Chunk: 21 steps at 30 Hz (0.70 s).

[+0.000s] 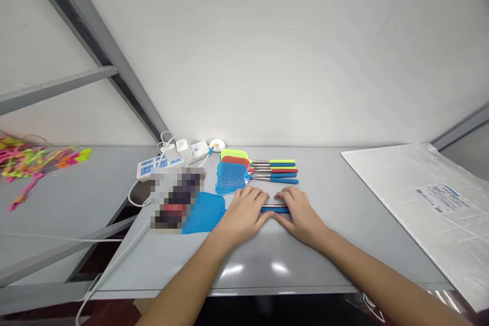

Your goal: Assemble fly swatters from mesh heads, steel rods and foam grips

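On the grey table, a blue fly swatter (208, 213) lies crosswise with its mesh head to the left. My left hand (246, 214) covers its neck, fingers curled over it. My right hand (298, 214) is closed around the handle end, thumb in front. Between my hands show a strip of blue handle and a silver rod; whether these belong to one swatter or two I cannot tell. Just behind lies an overlapping stack of fly swatters (231, 179) in blue, red and yellow-green, with metal shafts and coloured handles pointing right.
A white power strip (145, 169) with plugs and cables stands at the back left. A blurred-out object (178, 201) overlaps the blue mesh. A plastic-wrapped white panel (412, 178) lies at right. Colourful strands (38, 160) rest on the left table, past a grey metal frame (103, 56).
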{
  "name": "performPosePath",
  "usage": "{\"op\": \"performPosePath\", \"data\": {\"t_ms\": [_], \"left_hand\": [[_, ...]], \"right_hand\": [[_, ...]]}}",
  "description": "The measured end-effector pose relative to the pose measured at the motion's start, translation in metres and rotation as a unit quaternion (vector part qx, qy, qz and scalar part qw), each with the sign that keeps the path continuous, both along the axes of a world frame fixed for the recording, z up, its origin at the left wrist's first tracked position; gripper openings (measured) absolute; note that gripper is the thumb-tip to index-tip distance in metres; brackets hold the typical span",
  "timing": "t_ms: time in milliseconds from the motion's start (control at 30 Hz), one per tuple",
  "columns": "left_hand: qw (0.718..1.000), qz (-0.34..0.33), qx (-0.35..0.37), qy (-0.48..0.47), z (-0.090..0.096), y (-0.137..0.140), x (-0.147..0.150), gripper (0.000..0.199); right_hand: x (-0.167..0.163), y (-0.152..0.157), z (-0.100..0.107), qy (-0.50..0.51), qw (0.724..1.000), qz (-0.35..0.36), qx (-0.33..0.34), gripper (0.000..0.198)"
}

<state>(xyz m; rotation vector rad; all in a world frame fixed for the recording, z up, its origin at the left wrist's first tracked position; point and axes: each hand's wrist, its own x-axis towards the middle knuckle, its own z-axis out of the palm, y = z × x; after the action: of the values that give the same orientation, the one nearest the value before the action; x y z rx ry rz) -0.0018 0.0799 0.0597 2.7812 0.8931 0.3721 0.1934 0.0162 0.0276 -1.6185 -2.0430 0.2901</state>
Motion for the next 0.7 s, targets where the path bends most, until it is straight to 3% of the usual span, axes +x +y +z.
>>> {"op": "performPosePath", "data": {"t_ms": [267, 433, 700], "left_hand": [[1.000, -0.001, -0.014, 0.020, -0.005, 0.005, -0.005, 0.016], [1.000, 0.010, -0.015, 0.020, -0.002, 0.008, -0.008, 0.015], [0.999, 0.017, -0.027, 0.010, -0.001, 0.009, -0.011, 0.015]], "right_hand": [[0.029, -0.002, 0.015, -0.018, 0.997, 0.037, -0.061, 0.026], [0.056, 0.002, 0.015, -0.005, 0.996, -0.002, -0.094, 0.022], [0.049, 0.006, 0.011, 0.029, 0.996, 0.006, -0.087, 0.011]]}}
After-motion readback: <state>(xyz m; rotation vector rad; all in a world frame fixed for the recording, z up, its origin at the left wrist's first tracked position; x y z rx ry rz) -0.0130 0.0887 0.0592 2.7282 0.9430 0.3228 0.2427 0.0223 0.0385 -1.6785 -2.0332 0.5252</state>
